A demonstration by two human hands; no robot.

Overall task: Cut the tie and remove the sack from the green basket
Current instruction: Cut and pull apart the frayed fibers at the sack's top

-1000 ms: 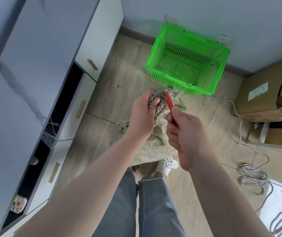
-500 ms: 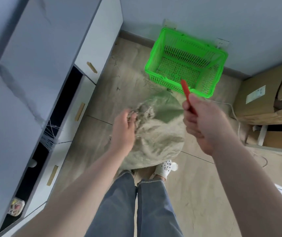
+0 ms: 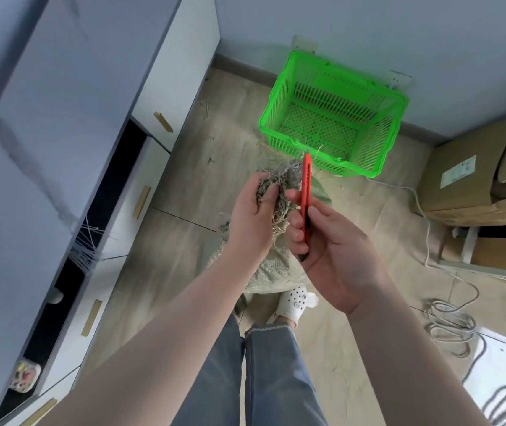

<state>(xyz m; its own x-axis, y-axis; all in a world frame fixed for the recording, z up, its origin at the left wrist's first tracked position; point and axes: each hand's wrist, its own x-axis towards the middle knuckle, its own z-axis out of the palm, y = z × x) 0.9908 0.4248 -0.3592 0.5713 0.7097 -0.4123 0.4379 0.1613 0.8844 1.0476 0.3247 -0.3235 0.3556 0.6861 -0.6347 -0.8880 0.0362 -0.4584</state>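
Fingers [image 3: 271,192] of your left hand [image 3: 253,216] clutch the sack [image 3: 268,270] neck, right hand [image 3: 334,250] grips the red cutter [image 3: 306,192]; sack already outside green basket [image 3: 279,96], tie apparently uncut.

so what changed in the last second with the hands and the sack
Half a second ago the right hand had swung the red cutter out to the right, away from the sack; now it is back beside the bunched sack top. The left hand kept its grip on the bunch and rose again. The green basket stayed empty by the wall.
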